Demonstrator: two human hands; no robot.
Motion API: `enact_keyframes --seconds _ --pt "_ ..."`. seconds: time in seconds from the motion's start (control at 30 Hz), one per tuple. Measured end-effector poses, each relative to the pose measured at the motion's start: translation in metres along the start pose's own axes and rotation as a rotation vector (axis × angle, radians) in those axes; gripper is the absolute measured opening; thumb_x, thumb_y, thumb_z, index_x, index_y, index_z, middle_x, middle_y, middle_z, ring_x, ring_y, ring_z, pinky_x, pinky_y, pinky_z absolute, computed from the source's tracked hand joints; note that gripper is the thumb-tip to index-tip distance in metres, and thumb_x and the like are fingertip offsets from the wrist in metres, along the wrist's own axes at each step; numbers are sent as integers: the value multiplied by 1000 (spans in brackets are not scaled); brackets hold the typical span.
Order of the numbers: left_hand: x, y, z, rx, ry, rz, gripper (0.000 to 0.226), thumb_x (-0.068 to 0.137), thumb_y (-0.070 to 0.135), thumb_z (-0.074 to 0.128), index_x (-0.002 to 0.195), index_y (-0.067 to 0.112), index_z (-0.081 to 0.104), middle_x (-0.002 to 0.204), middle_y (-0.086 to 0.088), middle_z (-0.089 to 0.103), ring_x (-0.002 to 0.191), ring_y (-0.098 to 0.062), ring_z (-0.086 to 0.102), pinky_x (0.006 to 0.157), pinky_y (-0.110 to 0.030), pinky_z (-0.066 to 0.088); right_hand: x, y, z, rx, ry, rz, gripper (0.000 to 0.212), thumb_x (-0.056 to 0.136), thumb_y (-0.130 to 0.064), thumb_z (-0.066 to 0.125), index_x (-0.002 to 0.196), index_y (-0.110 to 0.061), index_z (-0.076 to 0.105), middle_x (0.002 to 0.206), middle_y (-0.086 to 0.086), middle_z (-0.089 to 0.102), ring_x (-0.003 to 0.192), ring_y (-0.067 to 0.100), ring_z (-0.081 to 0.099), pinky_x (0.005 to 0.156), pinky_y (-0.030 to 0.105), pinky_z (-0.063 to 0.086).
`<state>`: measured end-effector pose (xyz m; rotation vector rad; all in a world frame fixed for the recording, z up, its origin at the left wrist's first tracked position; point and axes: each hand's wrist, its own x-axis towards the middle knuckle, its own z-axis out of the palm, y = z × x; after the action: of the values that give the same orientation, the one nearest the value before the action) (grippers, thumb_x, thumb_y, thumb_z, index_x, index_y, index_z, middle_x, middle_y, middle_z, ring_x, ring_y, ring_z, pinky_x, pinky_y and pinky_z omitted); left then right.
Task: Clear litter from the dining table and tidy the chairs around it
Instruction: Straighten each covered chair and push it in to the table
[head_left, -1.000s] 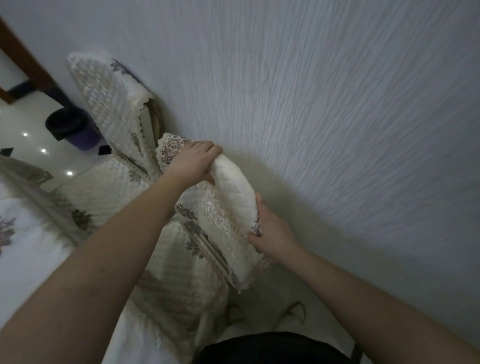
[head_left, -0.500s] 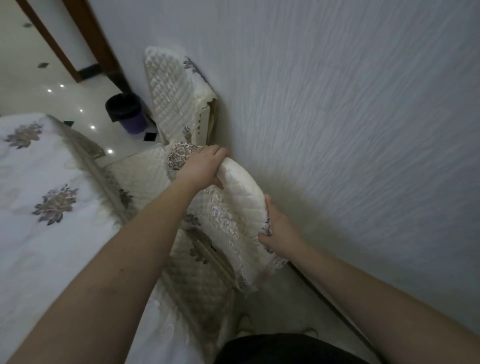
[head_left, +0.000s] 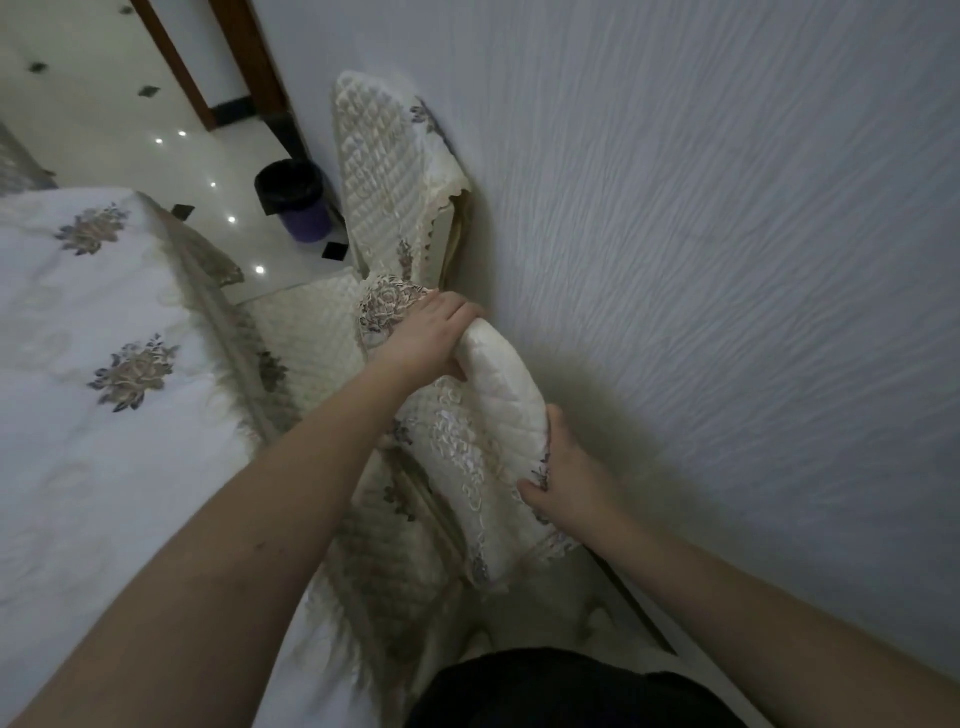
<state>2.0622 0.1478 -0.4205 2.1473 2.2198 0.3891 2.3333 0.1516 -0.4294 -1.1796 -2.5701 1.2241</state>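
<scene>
A chair with a cream quilted, embroidered cover stands between the dining table and the wall. My left hand (head_left: 428, 335) grips the far top corner of its backrest (head_left: 493, 415). My right hand (head_left: 563, 480) holds the near top corner, thumb on the front face. The chair's quilted seat (head_left: 395, 551) shows below my left forearm. The dining table (head_left: 93, 374), under a white cloth with embroidered flowers, fills the left side. A second covered chair (head_left: 379, 176) stands farther along the wall.
The grey textured wall (head_left: 727, 260) runs close along the right of both chairs. A dark bin with a purple base (head_left: 298, 205) stands on the glossy tiled floor beyond the table. A wooden door frame (head_left: 244, 62) is at the top.
The view has swung left, showing more of the table and floor. Both hands keep the same hold on the chair back.
</scene>
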Motion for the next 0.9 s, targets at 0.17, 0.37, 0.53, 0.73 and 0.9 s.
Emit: enact_keyframes --seconds 0.17,0.37,0.53,0.73,0.9 --pt "-8 20 0 118 -116 -184 95 74 40 76 150 23 21 158 -4 20 147 -25 11 119 -46 8 8 12 -10 20 -104 -96 90 79 -50 62 145 -34 4 137 -1 44 110 23 56 85 45 52" --pt "-41 78 12 49 9 -436 81 89 20 56 154 18 7 161 -6 7 146 -26 13 116 -45 24 28 19 -42 105 -203 -190 57 96 -54 33 142 -20 33 135 1 51 118 18 53 98 43 44" --pt "-58 154 28 -502 183 -820 60 97 22 47 151 15 21 156 -5 26 140 -19 31 114 -37 29 56 2 -64 320 -221 -106 56 99 -34 45 149 -17 24 132 -6 47 114 7 50 93 24 39" --pt "-63 241 58 -697 318 -1109 72 92 50 46 149 12 26 149 -9 39 136 -19 38 112 -37 31 95 -16 -51 306 -339 -14 74 89 -41 62 149 -19 25 138 3 51 119 21 53 90 26 39" --pt "-74 272 78 -639 326 -1242 94 78 50 67 150 10 23 148 -9 39 134 -23 39 107 -33 35 99 -16 -35 266 -363 19 90 77 -36 73 149 -17 23 136 6 51 120 27 53 101 41 45"
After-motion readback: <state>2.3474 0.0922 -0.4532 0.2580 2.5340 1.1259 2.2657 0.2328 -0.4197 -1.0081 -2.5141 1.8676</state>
